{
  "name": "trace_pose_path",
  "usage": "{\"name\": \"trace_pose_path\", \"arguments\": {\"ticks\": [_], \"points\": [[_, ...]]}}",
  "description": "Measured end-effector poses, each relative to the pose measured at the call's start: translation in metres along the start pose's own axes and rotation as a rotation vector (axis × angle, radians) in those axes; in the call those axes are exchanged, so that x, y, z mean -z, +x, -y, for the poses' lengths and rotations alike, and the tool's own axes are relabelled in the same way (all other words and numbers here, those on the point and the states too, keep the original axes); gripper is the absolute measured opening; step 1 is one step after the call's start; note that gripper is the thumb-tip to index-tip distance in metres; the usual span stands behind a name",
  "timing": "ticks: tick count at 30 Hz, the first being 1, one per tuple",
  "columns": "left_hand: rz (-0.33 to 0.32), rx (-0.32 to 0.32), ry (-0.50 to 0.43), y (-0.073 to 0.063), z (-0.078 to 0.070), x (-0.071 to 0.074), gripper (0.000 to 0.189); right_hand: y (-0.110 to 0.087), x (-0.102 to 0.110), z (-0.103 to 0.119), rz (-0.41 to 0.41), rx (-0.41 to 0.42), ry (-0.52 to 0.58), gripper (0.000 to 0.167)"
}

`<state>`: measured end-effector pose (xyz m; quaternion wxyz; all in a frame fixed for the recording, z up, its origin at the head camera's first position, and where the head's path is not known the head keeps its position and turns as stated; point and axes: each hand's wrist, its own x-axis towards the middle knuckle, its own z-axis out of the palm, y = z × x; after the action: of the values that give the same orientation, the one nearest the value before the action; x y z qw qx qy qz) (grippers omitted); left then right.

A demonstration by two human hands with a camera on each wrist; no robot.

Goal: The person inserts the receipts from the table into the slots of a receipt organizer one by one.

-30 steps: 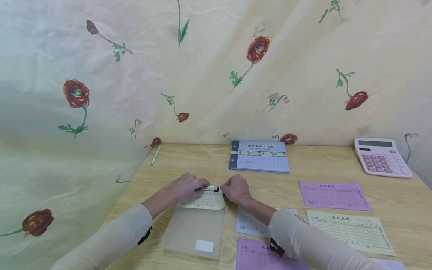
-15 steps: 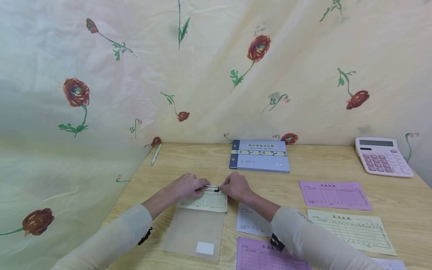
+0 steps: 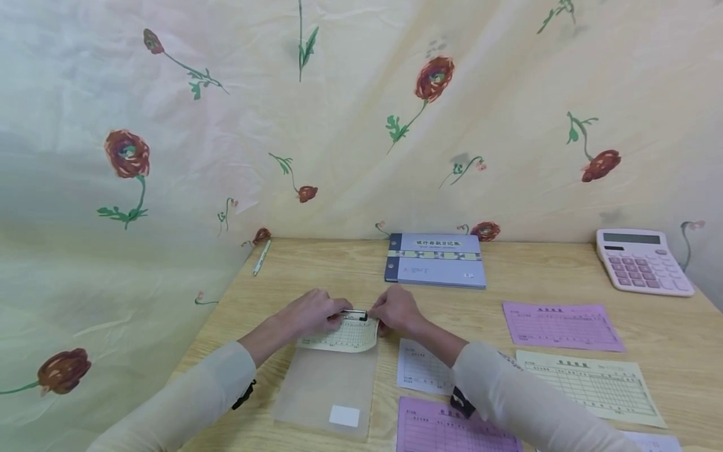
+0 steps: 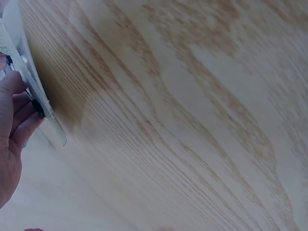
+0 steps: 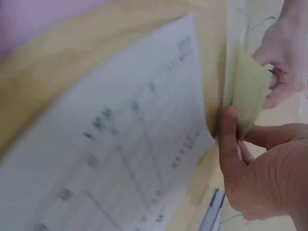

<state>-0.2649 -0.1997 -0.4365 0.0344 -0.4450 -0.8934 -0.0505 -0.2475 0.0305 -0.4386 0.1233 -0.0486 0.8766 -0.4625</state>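
A pale translucent clip folder (image 3: 322, 383) with a white label lies on the wooden table (image 3: 214, 358). My left hand (image 3: 316, 312) grips the metal clip (image 3: 356, 315) at its top edge. Under the clip lies a pale yellow printed form (image 3: 339, 338), its right side lifted and bent. My right hand (image 3: 397, 312) pinches that form by its upper right corner. In the right wrist view the yellow form (image 5: 251, 86) stands up between thumb and fingers. The left wrist view shows my left fingers (image 4: 21, 118) at the clip's black end; the rest of the clip is partly hidden.
To the right lie a white form (image 3: 420, 367), a purple form (image 3: 446, 427), a pink form (image 3: 562, 326) and another pale yellow form (image 3: 590, 386). At the back are a blue ledger book (image 3: 437, 260), a pink calculator (image 3: 644, 262) and a pen (image 3: 262, 257).
The yellow form's right edge first moved outward and flattened, then bent up again in my right fingers. My left hand keeps its place on the clip.
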Motion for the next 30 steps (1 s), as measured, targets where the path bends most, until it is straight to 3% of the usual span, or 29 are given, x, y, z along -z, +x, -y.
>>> {"name": "trace_pose_path", "arguments": {"ticks": [8, 30], "points": [[0.012, -0.007, 0.027, 0.001, 0.003, -0.002, 0.030, -0.006, -0.006, -0.003, -0.075, 0.048, 0.017, 0.008], [0.048, 0.030, -0.016, 0.003, -0.002, 0.003, 0.030, -0.010, -0.007, -0.005, -0.082, 0.041, 0.052, 0.011]]}}
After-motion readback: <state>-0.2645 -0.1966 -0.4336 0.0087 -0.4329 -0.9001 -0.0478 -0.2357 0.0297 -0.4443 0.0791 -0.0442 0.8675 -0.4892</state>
